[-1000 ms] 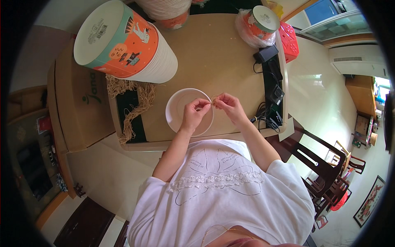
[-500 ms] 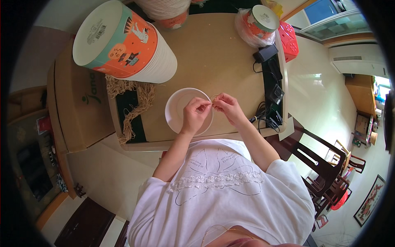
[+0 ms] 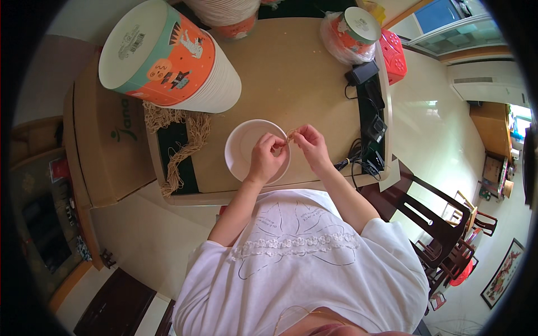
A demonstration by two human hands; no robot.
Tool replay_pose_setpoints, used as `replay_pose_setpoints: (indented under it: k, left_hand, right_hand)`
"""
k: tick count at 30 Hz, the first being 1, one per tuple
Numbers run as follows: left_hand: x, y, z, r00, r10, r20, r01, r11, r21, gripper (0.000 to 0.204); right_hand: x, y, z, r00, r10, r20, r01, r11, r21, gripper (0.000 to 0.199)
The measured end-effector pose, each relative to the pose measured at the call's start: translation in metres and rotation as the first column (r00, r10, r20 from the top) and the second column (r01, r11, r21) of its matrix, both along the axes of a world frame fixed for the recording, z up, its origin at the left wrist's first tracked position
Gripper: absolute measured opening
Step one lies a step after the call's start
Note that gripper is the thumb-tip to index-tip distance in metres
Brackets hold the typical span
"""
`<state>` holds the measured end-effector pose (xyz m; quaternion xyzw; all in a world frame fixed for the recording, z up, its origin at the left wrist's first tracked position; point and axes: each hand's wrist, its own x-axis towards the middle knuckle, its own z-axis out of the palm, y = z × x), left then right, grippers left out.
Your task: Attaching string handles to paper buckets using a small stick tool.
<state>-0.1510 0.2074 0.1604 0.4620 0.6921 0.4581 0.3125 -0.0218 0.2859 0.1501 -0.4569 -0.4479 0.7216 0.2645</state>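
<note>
A white paper tub (image 3: 237, 150) stands upright on the table by its near edge, its open mouth facing up. Over its right side, my left hand (image 3: 268, 157) pinches a thin tan string (image 3: 291, 134) between thumb and fingers. The fingertips of my right hand (image 3: 312, 148), just past the rim, are closed on the same string, almost meeting the left ones. A small loop of it shows between the two hands; the rest is hidden by the fingers. Left of the tub, a bundle of similar tan strings (image 3: 193, 140) lies loose over a dark green strip.
A tall stack of printed paper tubs (image 3: 185, 70) lies tilted at the left, over a cardboard box (image 3: 115, 151). Black adapters and cables (image 3: 372, 126) line the table's right edge. Bagged tubs (image 3: 350, 36) and a red plastic stool (image 3: 394, 56) are at the far right.
My right hand has shifted slightly and its fingers have curled differently, with more of the string's loop showing. My left hand has turned a little; the tub has stayed put.
</note>
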Motion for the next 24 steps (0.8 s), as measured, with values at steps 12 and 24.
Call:
replay_pose_setpoints:
  k: [12, 24]
  left_hand:
    - [-0.001, 0.000, 0.004, 1.000, 0.008, 0.000, -0.008, 0.999, 0.036, 0.008]
    - [-0.009, -0.003, -0.012, 0.700, 0.177, 0.692, 0.001, 0.969, -0.248, 0.009]
  right_hand:
    - [0.002, 0.003, -0.001, 0.996, 0.087, -0.031, -0.087, 0.996, 0.017, 0.005]
    - [0.008, -0.001, 0.020, 0.961, 0.160, 0.224, -0.267, 0.740, 0.617, 0.009]
